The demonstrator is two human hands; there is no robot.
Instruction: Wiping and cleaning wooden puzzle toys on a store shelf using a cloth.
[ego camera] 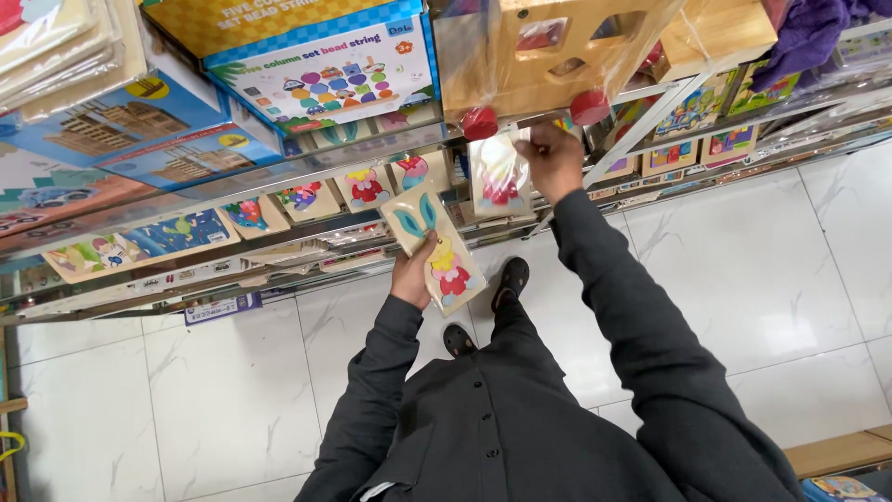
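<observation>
My left hand [411,275] grips a flat wooden rabbit puzzle [433,246] with blue ears and a pink and yellow body, held tilted in front of the shelf. My right hand [552,163] reaches up to the shelf and holds a second wrapped animal puzzle [499,177] upright at the shelf edge. Both arms wear dark grey sleeves. Several similar small puzzles [364,188] stand in a row on the shelf beside them.
A metal shelf rack [279,177] carries boxed toys, a bead-string box [325,74] and a wooden shape-sorter toy with red wheels [548,56]. Larger flat puzzles [130,244] lie at left. White tiled floor [743,279] lies below, my black shoes [511,277] on it.
</observation>
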